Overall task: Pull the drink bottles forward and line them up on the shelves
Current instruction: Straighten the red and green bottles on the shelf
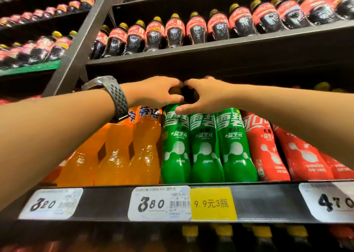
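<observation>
Evidently lining up: left hand (pixel 155 92) fingers (pixel 172 81) pinch cap of green bottle (pixel 175 146); right hand (pixel 208 96) fingers curled alongside, grip hidden; probably to draw it to shelf (pixel 99 202) edge.

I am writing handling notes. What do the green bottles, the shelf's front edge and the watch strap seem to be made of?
Green bottles: probably plastic, glossy printed sleeve; soft highlights, moulded waist.
Shelf's front edge: likely painted metal, matt black; thin, straight, dull sheen.
Watch strap: seemingly rubber or silicone, matt grey; perforated, bends around wrist.
</observation>
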